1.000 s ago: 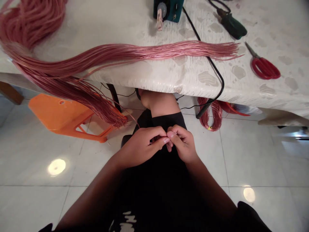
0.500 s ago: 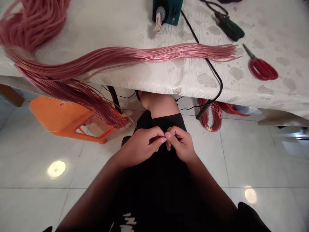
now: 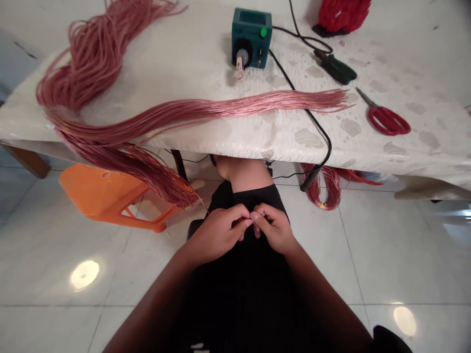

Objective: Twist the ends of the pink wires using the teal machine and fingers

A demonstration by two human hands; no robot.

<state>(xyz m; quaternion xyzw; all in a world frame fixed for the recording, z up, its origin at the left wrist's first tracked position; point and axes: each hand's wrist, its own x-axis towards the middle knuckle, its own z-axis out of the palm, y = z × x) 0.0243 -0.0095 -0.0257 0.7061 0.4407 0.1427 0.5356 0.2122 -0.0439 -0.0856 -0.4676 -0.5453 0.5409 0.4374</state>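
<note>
My left hand (image 3: 224, 233) is closed in a pinch over my lap. A single thin pink cord (image 3: 203, 205) runs from the hanging tail of the large pink cord bundle (image 3: 147, 174) into it. My right hand (image 3: 271, 226) pinches at the same spot, its thumb and forefinger touching the left fingertips. The bit of cord between the fingertips is mostly hidden. The bundle lies along the table's front edge, coiled at the left, with one loose end stretching right and the other drooping over the edge.
On the table (image 3: 198, 139) stand a small teal machine (image 3: 253, 37) with a clip and a red bundle (image 3: 344, 14). Green-handled cutters (image 3: 338, 68) and red scissors (image 3: 388, 120) lie right. Below are an orange stool (image 3: 99, 196) and a coil of cord (image 3: 324, 191). A black cable (image 3: 324, 137) loops over the edge.
The view has tilted upward, so the whole teal machine and the red bundle now show. Both hands keep the same fingertip pinch, with barely any change in the fingers.
</note>
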